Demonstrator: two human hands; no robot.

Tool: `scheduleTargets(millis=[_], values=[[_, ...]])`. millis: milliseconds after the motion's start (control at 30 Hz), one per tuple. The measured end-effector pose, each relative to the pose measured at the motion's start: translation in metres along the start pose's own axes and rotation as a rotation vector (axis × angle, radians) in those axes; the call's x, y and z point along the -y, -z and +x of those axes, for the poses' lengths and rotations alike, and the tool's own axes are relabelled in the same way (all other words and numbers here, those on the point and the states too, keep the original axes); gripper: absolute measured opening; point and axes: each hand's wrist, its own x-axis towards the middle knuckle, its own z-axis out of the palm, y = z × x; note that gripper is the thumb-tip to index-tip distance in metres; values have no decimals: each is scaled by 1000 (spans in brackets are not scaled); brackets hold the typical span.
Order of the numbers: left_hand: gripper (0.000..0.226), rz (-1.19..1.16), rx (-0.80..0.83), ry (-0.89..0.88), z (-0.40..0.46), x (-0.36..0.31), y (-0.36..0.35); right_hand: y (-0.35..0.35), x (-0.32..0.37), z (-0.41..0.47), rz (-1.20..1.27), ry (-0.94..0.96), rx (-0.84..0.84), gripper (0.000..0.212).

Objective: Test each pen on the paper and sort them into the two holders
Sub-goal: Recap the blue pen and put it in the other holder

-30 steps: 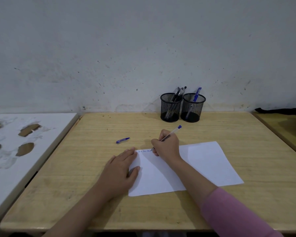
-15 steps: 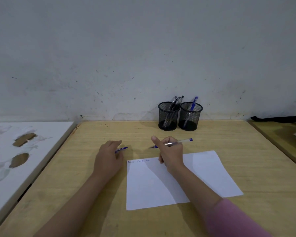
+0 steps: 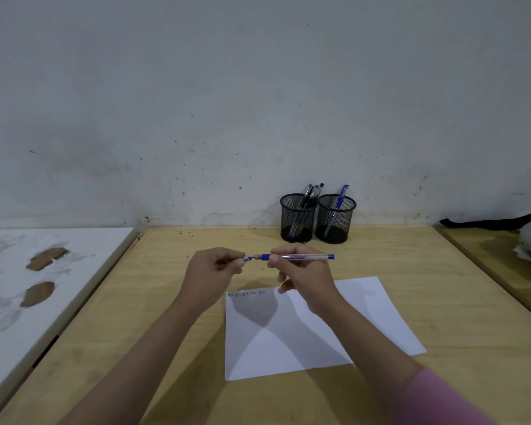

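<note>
My right hand [image 3: 301, 273] grips a clear blue pen [image 3: 301, 257], held level above the table with its tip pointing left. My left hand [image 3: 210, 271] pinches the blue pen cap [image 3: 248, 258] right at the pen's tip. Below both hands lies the white paper [image 3: 319, 329], with a short row of blue scribbles near its top left corner. At the back against the wall stand two black mesh holders: the left holder [image 3: 298, 219] has several dark pens in it, the right holder [image 3: 336, 220] has one blue pen.
The wooden table [image 3: 166, 332] ends at the wall behind the holders. A white board [image 3: 28, 286] with brown patches lies to the left. A second table [image 3: 503, 259] on the right carries a white object and a black strap.
My right hand lifted the pen off the paper and turned it level. My left hand left the paper, picked up the blue cap from the table and brought it to the pen's tip.
</note>
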Motion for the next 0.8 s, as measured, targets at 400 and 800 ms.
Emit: scheduleTargets(millis=[400, 800], values=[[19, -125, 107, -128, -26, -46, -2, 13, 27, -19, 12, 156, 122, 10], [18, -91, -53, -180, -25, -63, -27, 15, 41, -20, -60, 12, -56, 20]])
